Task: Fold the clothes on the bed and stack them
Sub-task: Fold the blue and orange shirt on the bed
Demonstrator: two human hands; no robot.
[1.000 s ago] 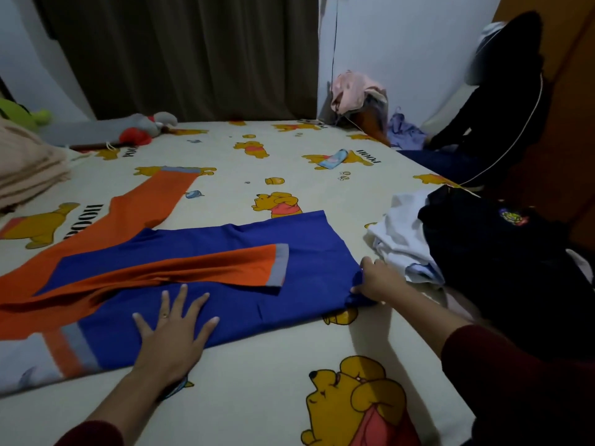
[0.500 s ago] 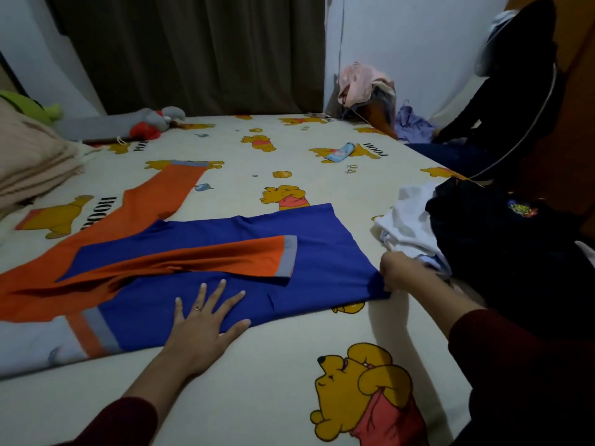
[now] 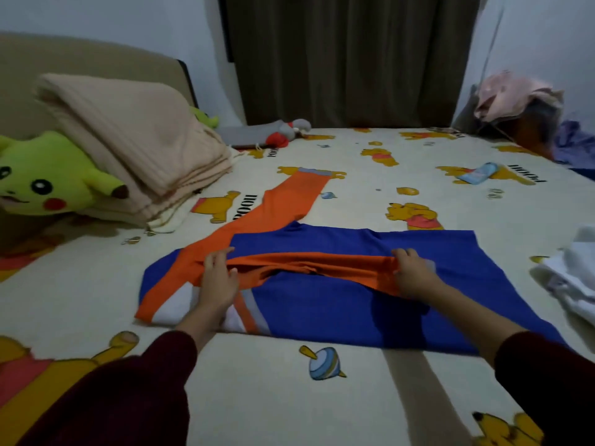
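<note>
A blue and orange long-sleeved shirt (image 3: 338, 304) lies flat across the middle of the bed (image 3: 322, 397). One orange sleeve is folded across its blue body; the other stretches away toward the far left. My left hand (image 3: 217, 280) grips the folded sleeve near the shoulder. My right hand (image 3: 413, 273) pinches the same sleeve at its grey cuff end. The sleeve is lifted slightly between both hands. White clothing (image 3: 573, 278) is heaped at the right edge.
A folded beige blanket (image 3: 135, 146) and a green plush toy (image 3: 45, 175) sit at the left by the headboard. A grey and red plush (image 3: 283, 132) lies at the far side. Pink and purple clothes (image 3: 518, 101) pile in the far right corner. A small blue item (image 3: 478, 173) lies on the sheet.
Both hands left the shirt's near edge and right corner and took hold of the folded orange sleeve. My view swung left, bringing the blanket and green plush into sight.
</note>
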